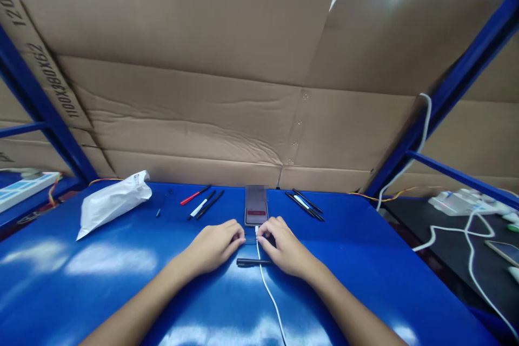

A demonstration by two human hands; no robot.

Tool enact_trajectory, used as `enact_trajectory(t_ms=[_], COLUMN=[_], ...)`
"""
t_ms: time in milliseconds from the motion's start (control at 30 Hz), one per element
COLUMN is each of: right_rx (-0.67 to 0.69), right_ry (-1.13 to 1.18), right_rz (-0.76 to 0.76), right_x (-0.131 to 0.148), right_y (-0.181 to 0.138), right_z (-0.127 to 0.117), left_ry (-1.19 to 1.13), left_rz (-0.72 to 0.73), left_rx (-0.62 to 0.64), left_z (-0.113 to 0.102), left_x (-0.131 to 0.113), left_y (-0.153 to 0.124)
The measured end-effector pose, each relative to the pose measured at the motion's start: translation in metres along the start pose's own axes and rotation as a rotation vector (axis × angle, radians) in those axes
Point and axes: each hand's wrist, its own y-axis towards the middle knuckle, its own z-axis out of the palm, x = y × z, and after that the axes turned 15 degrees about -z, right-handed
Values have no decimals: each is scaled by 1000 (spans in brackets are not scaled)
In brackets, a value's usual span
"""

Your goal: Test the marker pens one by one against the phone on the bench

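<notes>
My left hand [223, 243] and my right hand [284, 244] face each other low over the blue table, fingers pinched. Between their fingertips runs a thin rod [251, 240], like a pen refill, gripped at both ends. Just below it lies a black pen barrel [248, 263], its right end hidden by my right hand. Beyond my fingers a phone [256, 211] shows a lit screen. A white charging cable [265, 284] leads from its near edge, passing under the rod and over the barrel.
Left of the phone lie a red pen [194, 195], a white-and-black pen [200, 206] and a black pen [210, 205]. Several pens [305, 205] lie right. A white bag [115, 203] and a small dark pen part [158, 213] sit left. Cardboard [203, 135] walls the back.
</notes>
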Motion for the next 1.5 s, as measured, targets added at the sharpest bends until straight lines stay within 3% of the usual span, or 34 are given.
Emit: enact_trajectory(t_ms=[200, 300, 433, 567, 733, 900, 1067, 1500], right_rx=[7, 84, 147, 96, -36, -126, -94, -69], right_ry=[-100, -137, -180, -188, -175, -138, -113, -100], right_rz=[38, 39, 40, 40, 6, -1, -72, -107], right_x=[-6, -6, -6, -9, -13, -14, -8, -3], right_y=[-2, -5, -6, -5, -3, -2, -2, -1], right_z=[-20, -30, -30, -30, -34, -36, -37, -38], left_ry=[-4, -24, -51, -27, -73, -221, -236, -223], left_rz=[11, 29, 133, 242, 280, 246, 144, 116], left_rx=[-8, -22, 59, 160, 178, 16, -175, -186], left_z=[0, -2, -6, -6, -2, -8, -14, -10], left_x=[3, 3, -4, -14, -16, -4, 8, 13], left_y=[0, -1, -6, -10, -10, -5, 0, 3])
